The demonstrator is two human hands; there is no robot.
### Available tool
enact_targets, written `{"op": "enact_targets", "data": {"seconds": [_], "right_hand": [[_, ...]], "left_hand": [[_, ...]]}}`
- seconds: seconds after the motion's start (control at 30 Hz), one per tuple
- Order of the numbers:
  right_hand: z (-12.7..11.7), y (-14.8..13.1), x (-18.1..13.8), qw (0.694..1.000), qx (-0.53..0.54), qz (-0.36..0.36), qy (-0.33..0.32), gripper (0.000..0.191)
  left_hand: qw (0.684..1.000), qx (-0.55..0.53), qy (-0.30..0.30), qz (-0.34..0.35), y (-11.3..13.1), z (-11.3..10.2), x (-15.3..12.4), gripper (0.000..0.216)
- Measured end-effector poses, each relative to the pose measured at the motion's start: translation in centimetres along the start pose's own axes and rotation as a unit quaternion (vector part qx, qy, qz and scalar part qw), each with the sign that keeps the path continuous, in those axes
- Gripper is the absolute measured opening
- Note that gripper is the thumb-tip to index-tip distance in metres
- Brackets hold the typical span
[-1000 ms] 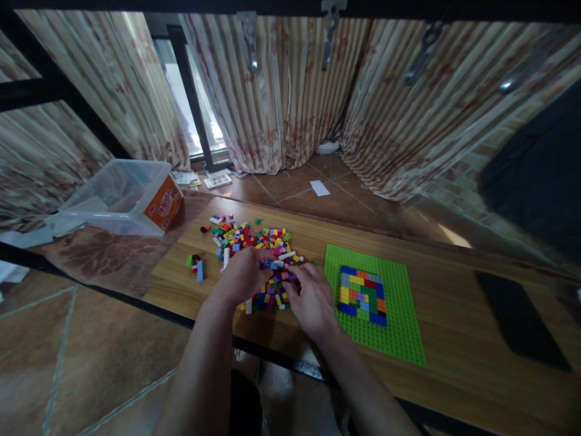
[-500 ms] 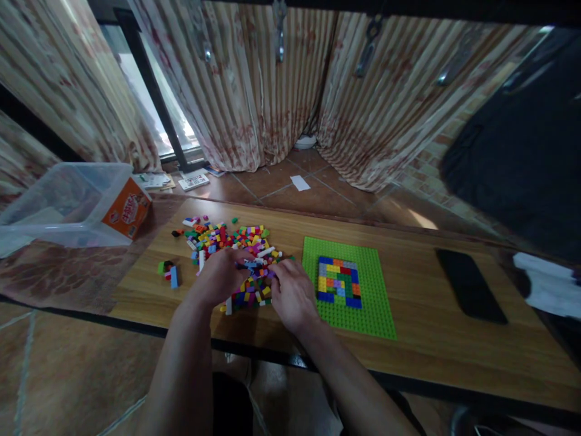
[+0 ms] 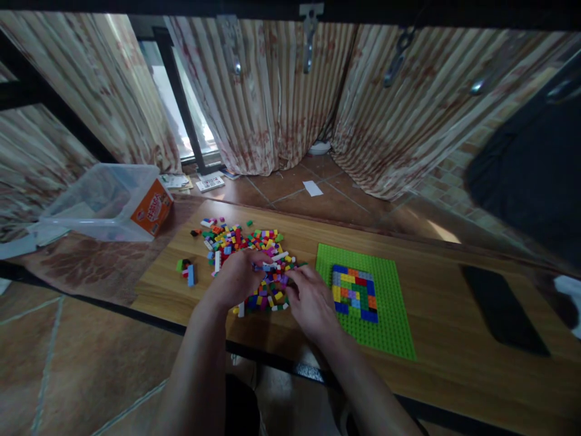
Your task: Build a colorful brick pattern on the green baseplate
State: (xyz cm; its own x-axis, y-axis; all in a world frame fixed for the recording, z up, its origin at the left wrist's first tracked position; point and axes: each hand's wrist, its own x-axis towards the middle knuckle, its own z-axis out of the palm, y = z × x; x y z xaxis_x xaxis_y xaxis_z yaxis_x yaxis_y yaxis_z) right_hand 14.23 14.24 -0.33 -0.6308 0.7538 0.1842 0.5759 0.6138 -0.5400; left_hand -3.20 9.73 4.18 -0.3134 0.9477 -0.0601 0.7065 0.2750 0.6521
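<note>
Both my hands are down in the brick pile (image 3: 245, 239) on the wooden table (image 3: 445, 339). My left hand (image 3: 236, 280) curls over it, my right hand (image 3: 313, 300) sits just beside the green baseplate (image 3: 391, 321). Whether either hand pinches a brick, I can't tell.

Slight shifts of fingers (image 3: 252, 270) among bricks (image 3: 267, 299)

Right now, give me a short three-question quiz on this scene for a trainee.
1. True or false: the left hand and right hand are both at the brick pile.
2. What lies right of the pile? A: baseplate; B: bowl; C: book.
3. Fill in: the phone lies toward the ____ end of the table.
Key: 1 true; 2 A; 3 right.
</note>
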Motion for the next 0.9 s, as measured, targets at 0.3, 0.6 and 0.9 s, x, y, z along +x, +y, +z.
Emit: {"op": "enact_targets", "data": {"seconds": [0.3, 0.6, 0.9], "right_hand": [[0.6, -0.5, 0.2, 1.000, -0.011, 0.001, 0.005, 0.015], [0.7, -0.3, 0.0, 0.997, 0.046, -0.013, 0.066, 0.012], [0.4, -1.2, -2.1, 0.997, 0.056, -0.054, 0.021, 0.013]], "left_hand": [[1.000, -0.008, 0.001, -0.004, -1.0, 0.0, 0.0, 0.040], [0.983, -0.105, 0.140, -0.048, -1.9, -1.5, 0.1, 0.029], [0.907, -0.278, 0.303, -0.087, -2.6, -2.6, 0.1, 0.030]]}}
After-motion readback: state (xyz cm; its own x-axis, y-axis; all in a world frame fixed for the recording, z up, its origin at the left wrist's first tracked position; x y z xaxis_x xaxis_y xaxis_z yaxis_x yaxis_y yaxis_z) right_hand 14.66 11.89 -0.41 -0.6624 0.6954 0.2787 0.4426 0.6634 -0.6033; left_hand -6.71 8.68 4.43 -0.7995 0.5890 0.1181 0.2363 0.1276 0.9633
